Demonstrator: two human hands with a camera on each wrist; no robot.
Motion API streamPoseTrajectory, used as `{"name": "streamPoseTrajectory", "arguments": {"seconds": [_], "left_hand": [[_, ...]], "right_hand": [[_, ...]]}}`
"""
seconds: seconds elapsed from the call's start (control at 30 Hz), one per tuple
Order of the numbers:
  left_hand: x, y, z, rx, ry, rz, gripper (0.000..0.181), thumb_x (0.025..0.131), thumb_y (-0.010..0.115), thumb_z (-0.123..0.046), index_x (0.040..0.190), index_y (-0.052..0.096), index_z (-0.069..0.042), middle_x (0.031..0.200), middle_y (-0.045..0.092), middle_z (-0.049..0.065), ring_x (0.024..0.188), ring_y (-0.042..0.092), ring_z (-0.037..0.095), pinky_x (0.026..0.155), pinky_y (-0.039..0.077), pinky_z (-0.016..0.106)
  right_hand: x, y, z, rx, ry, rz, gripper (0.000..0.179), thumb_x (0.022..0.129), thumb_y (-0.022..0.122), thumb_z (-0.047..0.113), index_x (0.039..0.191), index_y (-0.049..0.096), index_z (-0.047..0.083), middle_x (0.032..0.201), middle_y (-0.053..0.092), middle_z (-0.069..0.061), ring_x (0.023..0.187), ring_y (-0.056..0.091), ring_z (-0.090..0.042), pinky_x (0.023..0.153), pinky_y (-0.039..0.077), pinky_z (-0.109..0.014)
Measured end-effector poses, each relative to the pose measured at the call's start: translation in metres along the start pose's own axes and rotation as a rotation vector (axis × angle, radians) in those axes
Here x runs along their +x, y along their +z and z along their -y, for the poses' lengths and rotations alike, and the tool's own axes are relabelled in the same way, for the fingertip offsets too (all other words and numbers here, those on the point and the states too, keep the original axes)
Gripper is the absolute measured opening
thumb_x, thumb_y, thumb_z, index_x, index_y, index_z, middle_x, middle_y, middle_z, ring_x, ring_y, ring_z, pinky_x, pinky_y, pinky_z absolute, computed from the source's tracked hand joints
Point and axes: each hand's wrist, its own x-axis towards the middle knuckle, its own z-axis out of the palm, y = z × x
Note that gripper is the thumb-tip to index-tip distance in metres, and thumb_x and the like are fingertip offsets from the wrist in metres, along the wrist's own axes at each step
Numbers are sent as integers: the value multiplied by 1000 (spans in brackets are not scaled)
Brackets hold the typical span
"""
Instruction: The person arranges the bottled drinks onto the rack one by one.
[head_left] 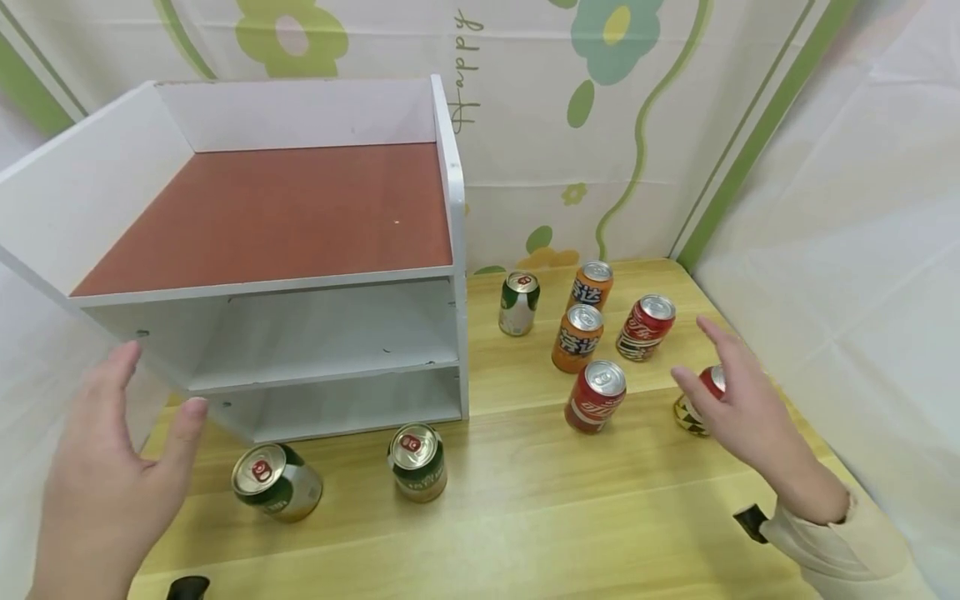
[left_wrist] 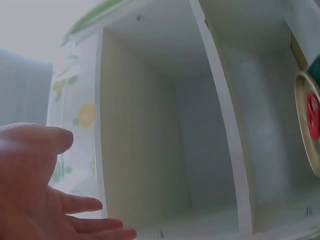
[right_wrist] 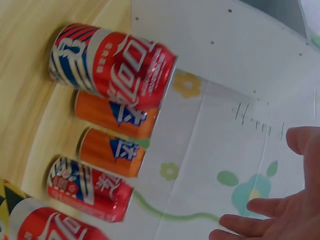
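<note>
My left hand hovers with spread fingers at the left, beside a green-and-gold drink can and holding nothing. A second green can stands in front of the white shelf unit. On the right, my right hand is raised with its fingers apart, partly hiding a red can with a yellow-black pattern. Nearby stand two red cola cans, one nearer and one farther back. Two orange soda cans, the front one and the back one, stand beside a third green can.
The unit has a reddish-brown top with raised sides, and two compartments below, split by a white shelf. Everything stands on a light wooden table. A flower-printed curtain hangs behind; white cloth borders the right side.
</note>
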Motion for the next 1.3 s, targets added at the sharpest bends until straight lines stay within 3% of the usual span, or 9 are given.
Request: {"name": "streamPoseTrajectory", "arguments": {"seconds": [0.1,0.23,0.37,0.43,0.53,0.7,0.83,1.07,1.3], "left_hand": [[5,-2,8,-12,-44,-12,68,99,61,-23,159,32,-10,156,38,25,147,32,40,121,17,54],[15,-1,24,-13,-90,-39,70,98,62,-24,160,31,-12,157,39,22,145,33,39,121,18,57],[22,1,38,-44,-160,-118,73,95,63,-22,160,31,-12,161,35,15,146,32,34,122,17,44],[26,4,44,-97,-163,-155,74,94,62,-20,160,30,-12,162,31,13,147,29,30,122,18,38],[35,10,52,-202,-157,-165,76,94,60,-18,161,24,-12,164,27,10,149,27,22,120,19,32],[48,20,67,-308,-172,-109,71,99,53,-16,162,18,-20,164,26,4,150,26,15,121,23,34],[52,28,79,-317,-184,-83,63,102,50,-16,160,26,-26,159,34,1,146,35,17,118,31,34],[54,40,92,-237,-206,-22,50,105,46,-23,154,37,-24,149,47,9,130,48,10,111,40,32],[55,49,92,-171,-214,-59,42,104,48,-22,146,44,-16,133,57,13,112,55,2,99,46,21]], "right_hand": [[-2,-3,-13,63,52,-35,71,105,57,26,161,19,2,157,30,-32,142,27,-55,111,17,-74],[-3,-6,-29,90,99,-73,71,105,56,26,161,19,3,159,29,-32,145,21,-56,112,13,-73],[0,-8,-46,99,132,-98,70,104,57,26,161,21,4,158,31,-30,145,22,-56,112,14,-74],[1,-8,-56,102,143,-119,70,104,58,25,160,23,5,158,33,-29,146,23,-53,115,15,-69],[0,-8,-71,124,156,-151,69,104,59,25,160,24,4,157,34,-29,148,27,-40,123,17,-46],[-2,-5,-91,185,172,-167,68,104,58,23,159,23,3,156,33,-29,145,33,-15,110,22,-9],[-2,0,-107,244,180,-186,65,105,56,20,158,24,3,153,38,-22,138,37,-9,104,26,-4],[-9,9,-139,339,212,-181,62,106,53,15,159,23,4,138,45,14,133,41,-6,101,33,-7],[-18,20,-150,310,238,-69,77,103,61,14,161,12,5,157,33,-20,133,36,3,94,32,-2]]}}
